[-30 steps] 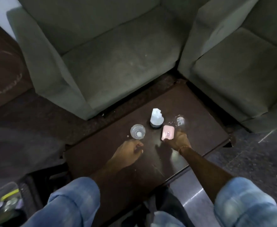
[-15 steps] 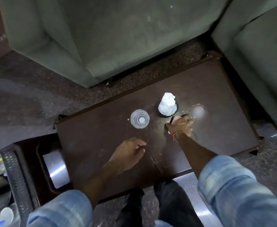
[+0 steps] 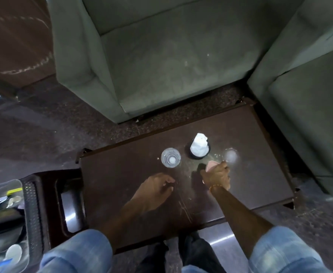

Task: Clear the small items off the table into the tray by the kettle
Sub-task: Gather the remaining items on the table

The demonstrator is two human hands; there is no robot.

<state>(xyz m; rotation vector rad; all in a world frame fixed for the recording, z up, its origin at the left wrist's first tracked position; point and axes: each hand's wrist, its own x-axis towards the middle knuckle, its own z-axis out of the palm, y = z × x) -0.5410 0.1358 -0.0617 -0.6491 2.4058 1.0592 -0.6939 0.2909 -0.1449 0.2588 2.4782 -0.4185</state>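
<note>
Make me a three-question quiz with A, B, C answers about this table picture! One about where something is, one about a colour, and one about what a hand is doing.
1. Where is the clear cup?
A. On the table
B. On the sofa
C. On the floor

2. What colour is the small thing in the right hand?
A. Blue
B. Pink
C. Yellow

3. What is the left hand doing?
A. Holding the cup
B. Lifting the white tissue
C. Resting empty on the table

Answers:
1. A, the cup stands on the dark tabletop.
2. B, a pink item pokes out above the fingers.
3. C, nothing is in its curled fingers.
</note>
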